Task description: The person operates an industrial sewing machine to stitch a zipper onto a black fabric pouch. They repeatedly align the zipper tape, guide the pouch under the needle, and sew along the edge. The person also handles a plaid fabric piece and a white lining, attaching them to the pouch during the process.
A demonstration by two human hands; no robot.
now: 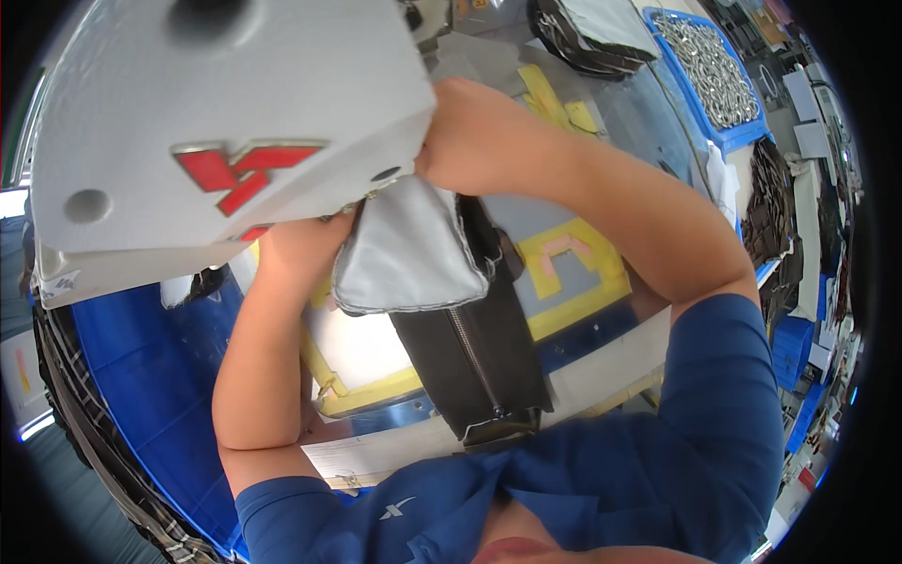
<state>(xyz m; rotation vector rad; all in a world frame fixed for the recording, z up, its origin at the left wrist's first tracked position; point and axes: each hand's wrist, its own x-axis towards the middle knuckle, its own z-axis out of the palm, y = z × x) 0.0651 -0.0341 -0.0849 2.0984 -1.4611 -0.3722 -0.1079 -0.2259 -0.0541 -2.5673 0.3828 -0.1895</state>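
In front of me is the pale grey head of a sewing machine, with red marks on its side. A bag piece hangs from under it toward my chest, with a silver lining turned out and a black panel with a zipper below. My left hand reaches in at the bag's left edge, its fingers hidden behind the machine. At the upper right of the bag, my right hand is curled closed against the machine's end. What its fingers grip is hidden, as are the needle and presser foot.
Yellow tape marks the work table around the bag. Another black and silver bag piece lies at the back. A blue tray of metal hooks stands far right, near dark straps. To the left is a large blue bin.
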